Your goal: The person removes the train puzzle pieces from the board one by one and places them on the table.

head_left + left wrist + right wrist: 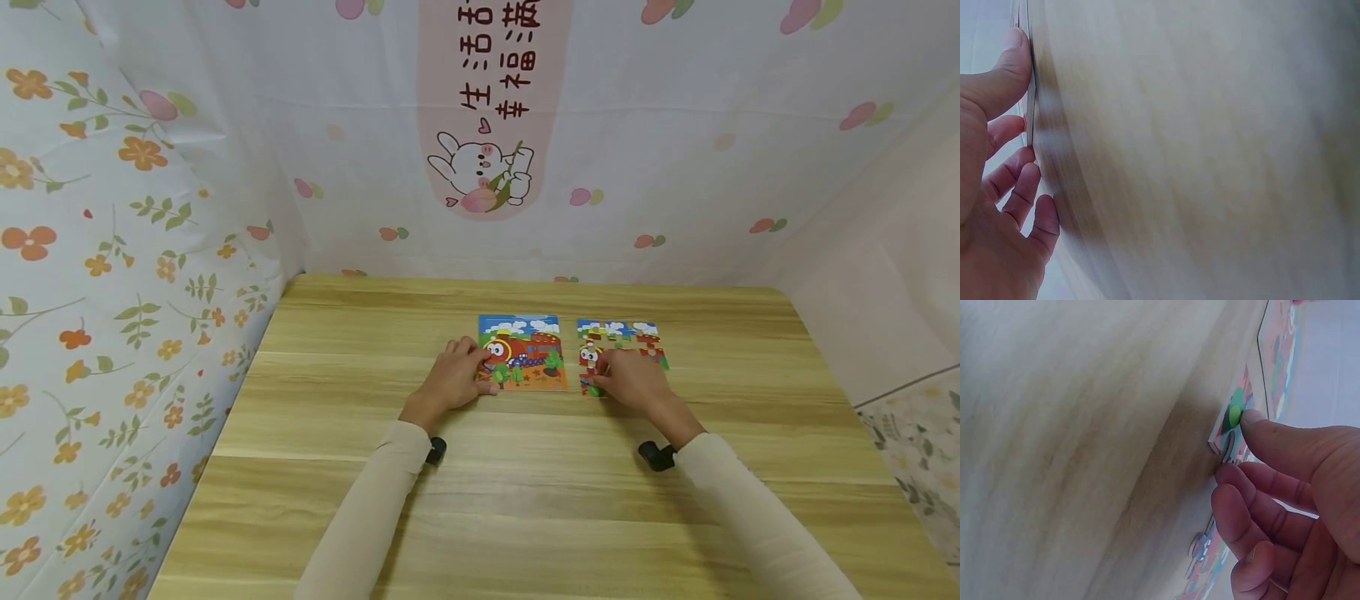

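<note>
A square train picture (525, 358) lies flat on the table, its image whole. My left hand (456, 373) rests at its left edge, thumb near the lower corner; in the left wrist view the thumb and index finger touch the board's thin edge while the other fingers lie loosely bent. To the right is a matching jigsaw puzzle (615, 332), partly put together, with gaps between pieces. My right hand (633, 377) covers its lower right area. Thumb and forefinger pinch at a puzzle piece (1235, 415) with a green patch, at the puzzle's lower left corner.
Both pictures lie on a wood-grain table (525, 500). A white patterned cloth (360, 167) hangs along the table's back edge, and a flowered cloth (112, 292) hangs at the left. Each wrist wears a black camera band (656, 456).
</note>
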`<action>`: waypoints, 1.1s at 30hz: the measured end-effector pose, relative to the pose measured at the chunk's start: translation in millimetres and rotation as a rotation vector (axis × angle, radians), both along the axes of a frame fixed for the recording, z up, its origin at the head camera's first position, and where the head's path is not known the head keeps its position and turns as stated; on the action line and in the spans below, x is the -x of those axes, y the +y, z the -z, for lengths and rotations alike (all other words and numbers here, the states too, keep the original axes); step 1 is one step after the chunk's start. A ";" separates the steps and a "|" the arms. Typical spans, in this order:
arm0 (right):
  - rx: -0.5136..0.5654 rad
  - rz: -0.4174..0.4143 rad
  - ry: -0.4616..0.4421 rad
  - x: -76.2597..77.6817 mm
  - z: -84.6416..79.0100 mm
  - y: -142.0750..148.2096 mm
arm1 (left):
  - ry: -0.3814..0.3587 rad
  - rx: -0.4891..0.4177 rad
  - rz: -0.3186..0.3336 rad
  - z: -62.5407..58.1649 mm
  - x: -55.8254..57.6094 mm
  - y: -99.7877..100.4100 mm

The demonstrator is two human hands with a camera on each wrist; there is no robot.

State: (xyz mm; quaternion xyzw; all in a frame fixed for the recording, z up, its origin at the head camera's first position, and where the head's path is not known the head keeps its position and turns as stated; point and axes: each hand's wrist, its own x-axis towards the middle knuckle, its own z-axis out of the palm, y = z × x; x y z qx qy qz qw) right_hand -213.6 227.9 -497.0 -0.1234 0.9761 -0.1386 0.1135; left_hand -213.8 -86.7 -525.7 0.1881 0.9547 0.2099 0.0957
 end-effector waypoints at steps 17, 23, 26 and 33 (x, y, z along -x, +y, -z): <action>0.147 -0.058 0.058 6.4 -1.1 -27.1 | -0.004 0.009 -0.006 1.2 0.5 0.7; 0.207 -0.060 0.006 10.0 -1.3 -44.9 | -0.004 0.016 -0.009 0.8 -0.4 0.9; 0.208 -0.052 -0.032 11.9 -0.7 -51.4 | -0.004 0.019 -0.004 1.5 0.0 0.8; 0.185 -0.083 -0.023 16.6 4.0 -61.9 | 0.007 0.014 0.002 3.6 1.0 0.5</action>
